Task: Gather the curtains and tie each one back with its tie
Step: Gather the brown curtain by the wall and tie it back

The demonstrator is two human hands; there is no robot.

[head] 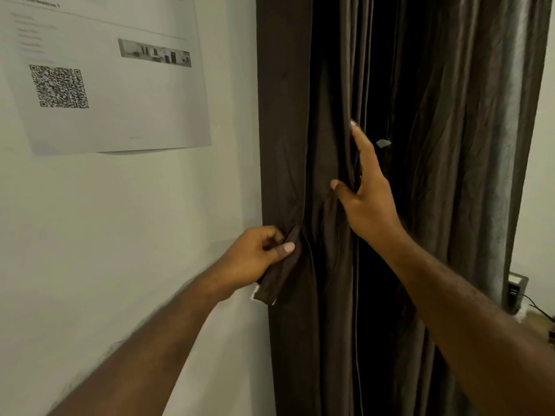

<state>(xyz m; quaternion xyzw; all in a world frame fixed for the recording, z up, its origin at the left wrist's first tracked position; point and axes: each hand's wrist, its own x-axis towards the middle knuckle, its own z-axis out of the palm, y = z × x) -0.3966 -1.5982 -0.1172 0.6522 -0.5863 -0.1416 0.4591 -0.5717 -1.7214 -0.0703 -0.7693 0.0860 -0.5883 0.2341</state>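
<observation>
- The tie [279,280], 1 dark brown strip, hangs at the left edge of the curtain [318,115], pinched between the curled fingers and thumb of the left hand [255,253].
- The right hand [369,202] lies higher, against the curtain's middle folds, with fingers straight and thumb spread, pressing the fabric and gripping nothing.
- 2 hands and 1 tie are in view.
- A 2nd, greyer bunch of fabric [468,145] hangs right of the curtain, across a dark gap.
- 1 small grey tag [383,142] shows in that gap.
- 1 paper sheet [120,100] with 1 QR code [58,87] hangs on the wall [120,220] left of the curtain.
</observation>
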